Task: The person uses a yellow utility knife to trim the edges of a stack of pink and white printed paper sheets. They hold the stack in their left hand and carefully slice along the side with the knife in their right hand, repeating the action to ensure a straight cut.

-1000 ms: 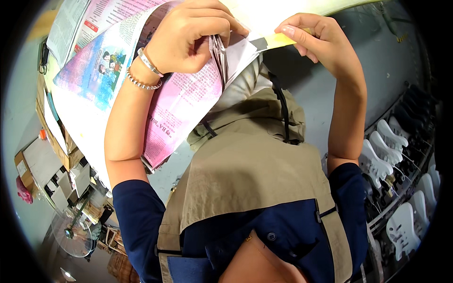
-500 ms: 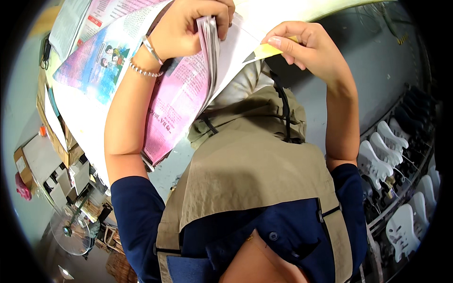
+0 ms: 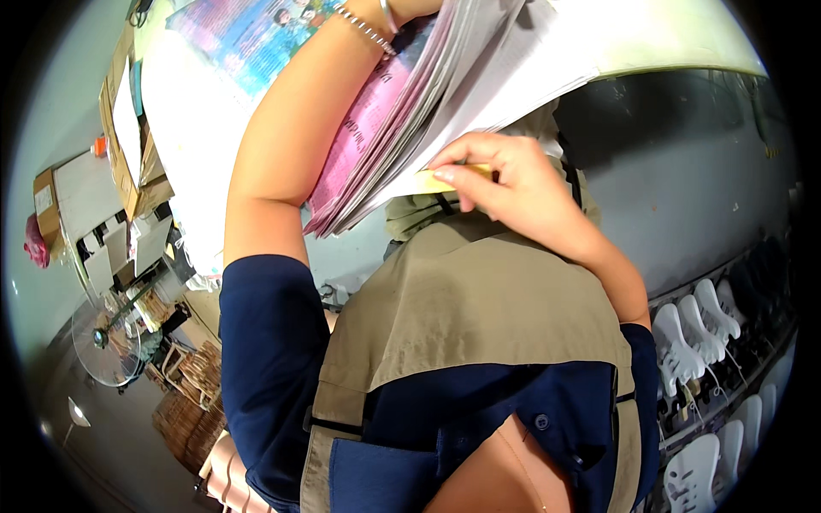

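Note:
A thick wad of folded newspapers [image 3: 445, 94], pink and white printed sheets, lies slanting over the table's near edge. My left hand [image 3: 416, 8] is at the wad's upper left, mostly cut off by the top edge of the view, its fingers out of sight. A beaded bracelet and a bangle circle that wrist. My right hand [image 3: 505, 175] pinches a flat yellow thing [image 3: 428, 181] between thumb and fingers, close to the wad's lower right edge. Its exact kind is hidden by the fingers. A blue printed sheet [image 3: 248, 43] lies left of my left forearm.
The pale table [image 3: 667, 34] has a curved edge at upper right. Cardboard [image 3: 154, 179] and a fan [image 3: 101, 338] stand at left. A rack of white moulded pieces [image 3: 678, 342] is at lower right. Grey floor [image 3: 667, 171] shows beyond my right arm.
My left hand has gone up and right, partly out of view. The newspaper wad now lies opened wider across the edge. My right hand has moved down and left with the yellow thing.

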A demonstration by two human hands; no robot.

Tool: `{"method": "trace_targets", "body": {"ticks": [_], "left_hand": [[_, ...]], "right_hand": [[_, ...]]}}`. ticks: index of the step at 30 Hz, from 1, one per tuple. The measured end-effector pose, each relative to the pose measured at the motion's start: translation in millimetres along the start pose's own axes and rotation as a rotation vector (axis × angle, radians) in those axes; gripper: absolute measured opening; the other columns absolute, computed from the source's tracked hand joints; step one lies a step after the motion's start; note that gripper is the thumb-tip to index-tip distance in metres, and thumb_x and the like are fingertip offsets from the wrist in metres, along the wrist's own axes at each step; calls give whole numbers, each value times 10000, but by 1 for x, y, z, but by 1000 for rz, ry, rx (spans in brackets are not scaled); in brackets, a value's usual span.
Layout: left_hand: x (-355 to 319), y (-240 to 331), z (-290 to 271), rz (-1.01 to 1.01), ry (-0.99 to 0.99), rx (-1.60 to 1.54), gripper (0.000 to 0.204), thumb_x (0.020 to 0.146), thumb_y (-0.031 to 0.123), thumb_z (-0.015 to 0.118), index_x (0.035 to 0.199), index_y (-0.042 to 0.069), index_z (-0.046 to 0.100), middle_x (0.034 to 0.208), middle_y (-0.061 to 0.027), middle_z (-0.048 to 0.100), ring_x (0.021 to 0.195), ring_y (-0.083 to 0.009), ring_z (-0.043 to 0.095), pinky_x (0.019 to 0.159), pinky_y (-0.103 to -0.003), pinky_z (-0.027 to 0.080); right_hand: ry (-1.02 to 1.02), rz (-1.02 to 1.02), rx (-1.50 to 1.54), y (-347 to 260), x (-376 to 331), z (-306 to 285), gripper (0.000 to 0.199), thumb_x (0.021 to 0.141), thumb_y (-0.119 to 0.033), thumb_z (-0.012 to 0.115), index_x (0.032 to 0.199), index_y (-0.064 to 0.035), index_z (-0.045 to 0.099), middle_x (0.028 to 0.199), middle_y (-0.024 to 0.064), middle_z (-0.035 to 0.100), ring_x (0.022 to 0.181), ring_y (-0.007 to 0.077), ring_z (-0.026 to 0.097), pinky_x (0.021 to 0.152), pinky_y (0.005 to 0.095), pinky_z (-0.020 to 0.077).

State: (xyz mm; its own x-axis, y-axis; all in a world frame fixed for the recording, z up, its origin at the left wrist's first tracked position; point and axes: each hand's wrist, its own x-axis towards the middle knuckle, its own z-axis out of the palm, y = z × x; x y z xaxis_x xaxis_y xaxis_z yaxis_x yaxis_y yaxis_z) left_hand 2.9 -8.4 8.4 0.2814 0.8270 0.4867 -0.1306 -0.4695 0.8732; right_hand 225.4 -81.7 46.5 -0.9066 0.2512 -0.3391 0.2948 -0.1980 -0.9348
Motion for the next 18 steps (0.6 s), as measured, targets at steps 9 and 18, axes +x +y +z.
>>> {"method": "trace_targets", "body": {"ticks": [9, 18], "left_hand": [[7, -5, -5, 34, -109, -24, 277, 875, 162, 627, 632, 80, 524, 791, -93, 649, 763, -190, 642, 817, -370, 529], [-15, 6, 11, -141, 107, -77, 372, 899, 344, 651, 665, 66, 570, 665, -53, 586, 675, -161, 537, 717, -307, 443]], "right_hand": [[-288, -115, -153, 35, 15, 68, 176, 926, -201, 618, 926, -39, 685, 749, 74, 689, 598, 138, 653, 579, 268, 503], [600, -70, 67, 9, -60, -47, 122, 901, -57, 631, 984, 12, 689, 779, 26, 656, 603, 52, 576, 506, 186, 399]]}}
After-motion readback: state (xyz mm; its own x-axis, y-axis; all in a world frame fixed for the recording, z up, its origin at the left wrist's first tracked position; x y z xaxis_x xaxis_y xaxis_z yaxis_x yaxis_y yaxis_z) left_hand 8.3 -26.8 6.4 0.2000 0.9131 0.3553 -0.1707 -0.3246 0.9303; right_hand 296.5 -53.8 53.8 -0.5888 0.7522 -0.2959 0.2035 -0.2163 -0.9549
